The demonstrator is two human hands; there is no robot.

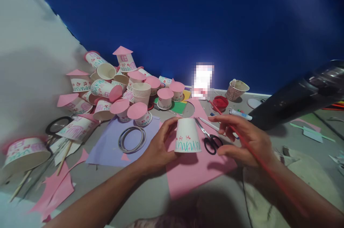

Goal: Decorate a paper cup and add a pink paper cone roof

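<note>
My left hand (158,143) grips a white paper cup (188,136) from its left side. The cup is upside down, wide rim lowest, with red flowers and green grass strokes drawn around it. My right hand (244,138) hangs to the right of the cup, fingers apart, and does not touch it. A blurred red streak (251,154) crosses this hand and forearm; I cannot make out what it is. Between the hands, scissors (212,144) with black handles lie on a pink paper sheet (185,183). A white pen (208,124) lies just beyond them.
At the left is a heap of decorated cups (103,90), many with pink paper roofs. Grey tape rings (120,140) lie on purple paper (104,149). A red tub (220,104), a brown cup (236,90) and a glue tube (240,114) stand or lie behind my right hand, beside a black cylinder (295,95).
</note>
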